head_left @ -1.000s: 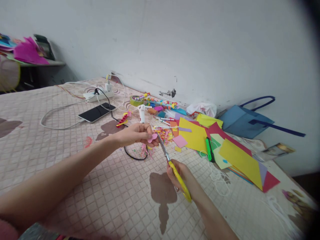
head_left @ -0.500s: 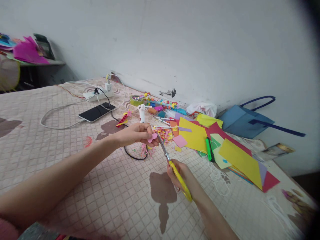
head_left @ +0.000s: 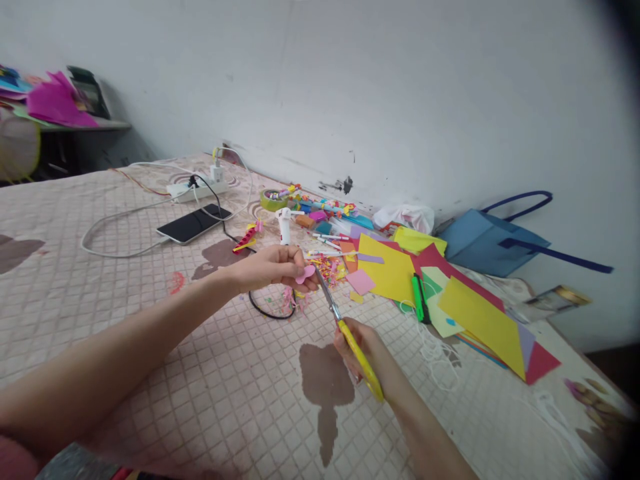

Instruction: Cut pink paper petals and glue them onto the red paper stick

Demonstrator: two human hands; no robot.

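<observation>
Between the thumb and fingers of my left hand [head_left: 280,268] is a small pink paper piece [head_left: 305,274] with rounded edges. My right hand [head_left: 367,350] is closed round the yellow handles of a pair of scissors [head_left: 356,347]. The blades point up and left, their tips close beside the pink paper; whether they touch it I cannot tell. Below and behind my left hand lie pink paper scraps [head_left: 290,301] and a loop of black cable [head_left: 265,312]. A white glue gun [head_left: 284,227] stands just beyond my fingers.
Coloured paper sheets [head_left: 387,270], a green marker [head_left: 419,299] and white string [head_left: 435,357] lie to the right. A blue bag [head_left: 493,240] leans by the wall. On the left are a phone [head_left: 193,223] and a white power strip [head_left: 195,190] with cables. Tape [head_left: 274,200] sits at the back.
</observation>
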